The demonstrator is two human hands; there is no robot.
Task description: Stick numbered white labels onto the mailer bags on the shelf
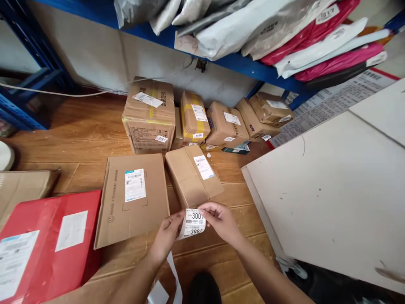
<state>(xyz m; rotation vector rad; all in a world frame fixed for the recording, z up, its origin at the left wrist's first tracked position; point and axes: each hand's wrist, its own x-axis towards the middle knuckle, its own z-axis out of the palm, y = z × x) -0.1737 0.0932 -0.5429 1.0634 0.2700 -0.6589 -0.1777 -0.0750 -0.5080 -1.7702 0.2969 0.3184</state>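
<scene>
A strip of white labels (195, 223) printed 3001 and 3002 is stretched between my two hands. My left hand (168, 231) pinches its left edge, while the thumb and fingers of my right hand (220, 219) grip the upper right corner. Below my left wrist, a paper strip (173, 270) hangs down. Just beyond my fingers lies a brown cardboard box (190, 175) with a white shipping label (204, 167) on its top. To its left is a larger flat carton (134, 211), also labelled.
At left is a red parcel (91, 236). Several numbered boxes (226, 122) line the wall beneath a blue shelf (152, 36) stacked with plastic mailers (234, 31). A white cabinet panel (332, 190) slants along the right. My shoe (204, 289) shows at the bottom.
</scene>
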